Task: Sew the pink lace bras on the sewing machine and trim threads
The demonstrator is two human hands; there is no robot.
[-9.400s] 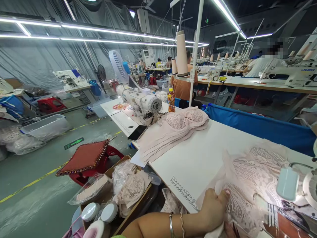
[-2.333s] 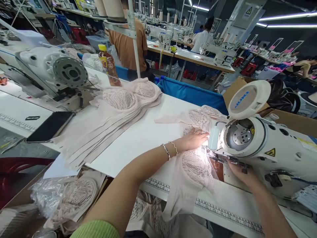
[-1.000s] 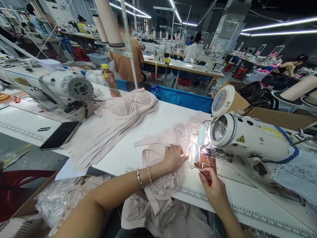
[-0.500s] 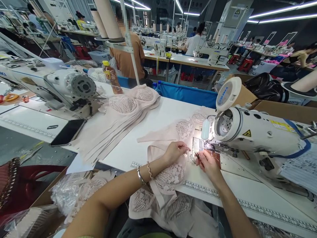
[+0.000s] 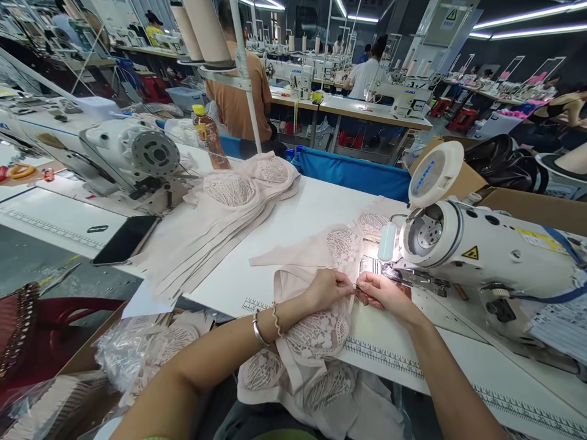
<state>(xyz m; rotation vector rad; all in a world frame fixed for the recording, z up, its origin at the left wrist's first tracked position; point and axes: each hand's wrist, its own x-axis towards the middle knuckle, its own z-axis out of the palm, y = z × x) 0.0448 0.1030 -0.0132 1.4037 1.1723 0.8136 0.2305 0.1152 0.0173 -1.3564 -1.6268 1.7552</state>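
My left hand [image 5: 328, 289] is closed in a pinch on the edge of a pale pink lace bra [image 5: 316, 330], which spreads over the table edge toward my lap. Fingertips nearly meeting it, my right hand [image 5: 383, 294] is closed around a small dark tool, mostly hidden by the fingers. Both hands are just in front of the lit needle area of a white sewing machine [image 5: 486, 238]. Another part of the lace fabric [image 5: 342, 244] lies flat behind my left hand.
A stack of pink bras [image 5: 229, 195] lies at the left, beside a black phone [image 5: 126, 240] and a drink bottle [image 5: 208, 137]. A second sewing machine [image 5: 132, 153] stands further left. A person in a brown shirt [image 5: 247, 91] sits beyond the blue cloth bin [image 5: 353, 171].
My right hand has moved left with the dark tool and now meets the fingertips of my left hand at the fabric edge. The view has shifted slightly.
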